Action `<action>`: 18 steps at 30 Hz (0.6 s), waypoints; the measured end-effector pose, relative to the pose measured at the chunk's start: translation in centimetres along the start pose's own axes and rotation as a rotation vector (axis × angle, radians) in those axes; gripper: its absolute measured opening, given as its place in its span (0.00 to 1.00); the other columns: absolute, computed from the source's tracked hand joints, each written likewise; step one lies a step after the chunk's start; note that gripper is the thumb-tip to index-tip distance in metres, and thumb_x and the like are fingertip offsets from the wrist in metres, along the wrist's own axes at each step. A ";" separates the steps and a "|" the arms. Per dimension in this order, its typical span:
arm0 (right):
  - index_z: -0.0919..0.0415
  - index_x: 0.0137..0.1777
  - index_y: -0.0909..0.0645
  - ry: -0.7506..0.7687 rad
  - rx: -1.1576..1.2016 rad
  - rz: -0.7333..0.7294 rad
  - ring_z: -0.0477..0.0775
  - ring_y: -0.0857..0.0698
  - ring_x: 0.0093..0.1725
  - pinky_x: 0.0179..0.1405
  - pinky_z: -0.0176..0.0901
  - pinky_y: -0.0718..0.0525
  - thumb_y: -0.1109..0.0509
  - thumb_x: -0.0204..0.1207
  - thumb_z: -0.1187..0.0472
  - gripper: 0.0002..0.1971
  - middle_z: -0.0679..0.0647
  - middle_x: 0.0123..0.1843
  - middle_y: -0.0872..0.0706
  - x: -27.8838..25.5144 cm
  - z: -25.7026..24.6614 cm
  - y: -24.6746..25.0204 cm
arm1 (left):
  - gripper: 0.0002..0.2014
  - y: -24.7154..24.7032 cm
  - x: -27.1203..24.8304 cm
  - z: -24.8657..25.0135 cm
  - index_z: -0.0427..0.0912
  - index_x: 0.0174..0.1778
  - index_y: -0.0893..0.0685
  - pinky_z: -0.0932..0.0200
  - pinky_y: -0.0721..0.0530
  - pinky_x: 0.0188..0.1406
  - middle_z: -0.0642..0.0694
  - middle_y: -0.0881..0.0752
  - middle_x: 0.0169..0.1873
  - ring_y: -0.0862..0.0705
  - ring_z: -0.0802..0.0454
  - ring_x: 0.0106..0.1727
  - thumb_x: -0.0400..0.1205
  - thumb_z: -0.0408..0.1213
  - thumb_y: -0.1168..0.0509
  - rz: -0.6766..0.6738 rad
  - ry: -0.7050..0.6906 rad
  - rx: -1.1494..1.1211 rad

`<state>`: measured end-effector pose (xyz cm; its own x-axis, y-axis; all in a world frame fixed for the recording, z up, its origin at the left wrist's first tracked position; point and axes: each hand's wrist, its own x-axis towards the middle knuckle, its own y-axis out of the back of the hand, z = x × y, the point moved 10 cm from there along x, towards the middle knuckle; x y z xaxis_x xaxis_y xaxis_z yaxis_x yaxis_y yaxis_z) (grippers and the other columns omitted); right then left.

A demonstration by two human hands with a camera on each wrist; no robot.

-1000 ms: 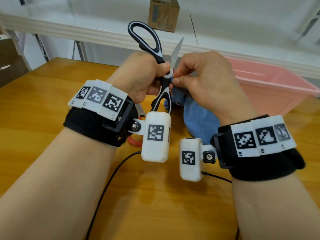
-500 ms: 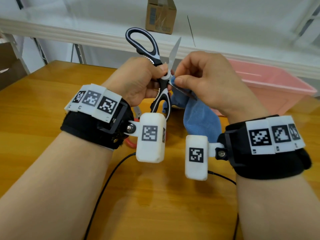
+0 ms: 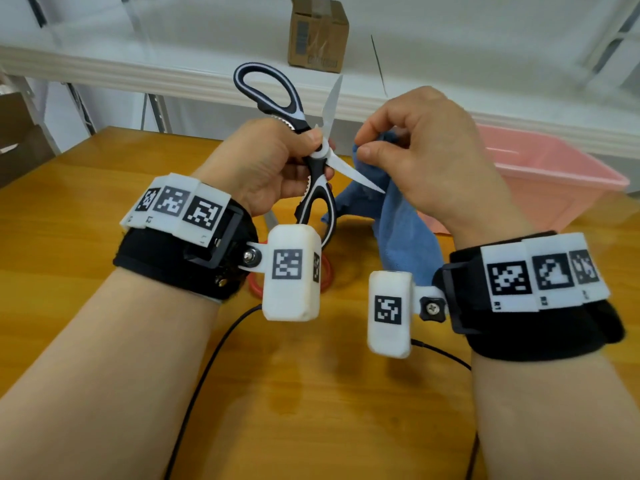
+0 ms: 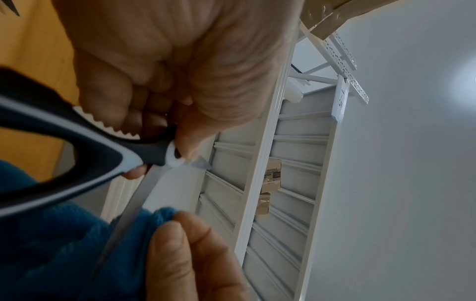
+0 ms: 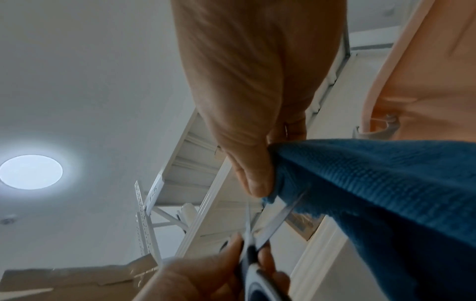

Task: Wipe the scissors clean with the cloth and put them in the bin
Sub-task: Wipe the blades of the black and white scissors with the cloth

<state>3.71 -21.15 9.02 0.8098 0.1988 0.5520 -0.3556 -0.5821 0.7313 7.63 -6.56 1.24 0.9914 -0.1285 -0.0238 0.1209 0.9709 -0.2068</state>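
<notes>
My left hand [image 3: 277,168] grips black-and-white kitchen scissors [image 3: 311,157] at the pivot, held up above the table with the blades spread wide. One blade points up, the other points right and down toward the blue cloth [image 3: 401,230]. My right hand [image 3: 415,150] pinches the cloth, which wraps under the lower blade [image 4: 128,209] and hangs below. In the right wrist view the thumb [image 5: 255,175] presses the cloth [image 5: 373,183] beside the blade. The pink bin [image 3: 540,181] stands on the table to the right, behind my right hand.
A wooden table [image 3: 86,220] lies below. Part of a red ring [image 3: 256,285] shows on it under my left wrist, and black cables [image 3: 207,362] trail toward me. A white shelf rail [image 3: 121,74] and a cardboard box [image 3: 318,32] stand behind.
My right hand slid the cloth outward from the pivot along the lower blade toward its tip. The scissors stay spread in my left hand, tilted slightly.
</notes>
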 end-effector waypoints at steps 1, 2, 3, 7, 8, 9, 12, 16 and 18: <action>0.49 0.44 0.12 -0.011 -0.017 0.026 0.29 0.22 0.43 0.43 0.18 0.27 0.25 0.76 0.59 0.03 0.34 0.42 0.22 0.1 0.4 0.5 | 0.10 0.4 0.0 0.1 0.29 0.58 0.18 0.58 0.12 0.33 0.38 0.14 0.44 0.12 0.47 0.37 0.86 0.31 0.39 0.025 -0.001 -0.036; 0.48 0.44 0.13 -0.026 -0.013 0.065 0.32 0.20 0.42 0.46 0.21 0.25 0.25 0.76 0.59 0.03 0.35 0.42 0.19 0.1 0.9 1.2 | 0.09 0.8 0.1 0.1 0.30 0.55 0.17 0.58 0.12 0.33 0.38 0.14 0.43 0.12 0.46 0.37 0.86 0.31 0.39 0.052 -0.003 -0.075; 0.48 0.43 0.13 -0.041 0.010 0.112 0.34 0.19 0.43 0.49 0.27 0.21 0.26 0.75 0.59 0.04 0.37 0.43 0.16 0.0 1.3 2.0 | 0.07 1.2 0.1 0.2 0.32 0.51 0.17 0.57 0.11 0.34 0.39 0.14 0.41 0.12 0.46 0.38 0.86 0.30 0.39 0.076 -0.004 -0.116; 0.46 0.44 0.14 -0.062 0.091 0.223 0.38 0.15 0.44 0.48 0.33 0.17 0.25 0.74 0.58 0.04 0.37 0.43 0.13 -0.2 1.3 3.8 | 0.05 2.2 0.0 0.1 0.34 0.44 0.18 0.48 0.09 0.48 0.41 0.12 0.34 0.11 0.44 0.41 0.85 0.28 0.37 0.136 -0.004 -0.296; 0.46 0.44 0.14 -0.049 0.106 0.228 0.38 0.14 0.44 0.48 0.33 0.17 0.24 0.73 0.58 0.05 0.37 0.42 0.13 -0.2 0.8 3.7 | 0.04 2.1 0.0 0.0 0.33 0.46 0.18 0.47 0.09 0.48 0.40 0.12 0.36 0.10 0.43 0.43 0.84 0.28 0.36 0.131 0.003 -0.335; 0.47 0.45 0.15 -0.035 0.120 0.225 0.38 0.14 0.44 0.48 0.33 0.17 0.23 0.73 0.58 0.05 0.38 0.42 0.13 -0.2 0.3 3.4 | 0.03 1.9 0.0 -0.1 0.33 0.47 0.17 0.47 0.09 0.48 0.38 0.11 0.38 0.09 0.41 0.46 0.84 0.28 0.36 0.121 0.011 -0.353; 0.49 0.45 0.14 -0.008 0.123 0.192 0.40 0.14 0.45 0.47 0.33 0.17 0.22 0.73 0.59 0.05 0.42 0.44 0.12 0.0 -1.0 1.9 | 0.03 1.1 0.0 -0.4 0.34 0.48 0.15 0.52 0.09 0.45 0.39 0.10 0.39 0.09 0.41 0.50 0.83 0.29 0.34 0.089 0.028 -0.297; 0.50 0.44 0.16 -0.007 0.054 0.211 0.42 0.16 0.43 0.44 0.33 0.19 0.24 0.73 0.59 0.04 0.42 0.42 0.14 -0.1 -1.5 1.0 | 0.04 -0.2 0.0 -0.5 0.35 0.49 0.15 0.56 0.09 0.42 0.42 0.09 0.37 0.09 0.47 0.43 0.82 0.30 0.33 0.036 0.039 -0.260; 0.51 0.44 0.17 -0.015 0.061 0.237 0.42 0.17 0.43 0.44 0.37 0.18 0.24 0.73 0.60 0.04 0.41 0.40 0.15 -0.2 -1.4 0.9 | 0.07 -0.6 0.0 -0.5 0.34 0.54 0.15 0.53 0.09 0.47 0.41 0.09 0.40 0.09 0.45 0.47 0.82 0.29 0.34 0.010 0.027 -0.261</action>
<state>2.53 -20.57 10.13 0.7139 0.0399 0.6991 -0.5081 -0.6574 0.5564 7.55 -7.26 0.89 0.9904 -0.1280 -0.0529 0.0906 0.8876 -0.4516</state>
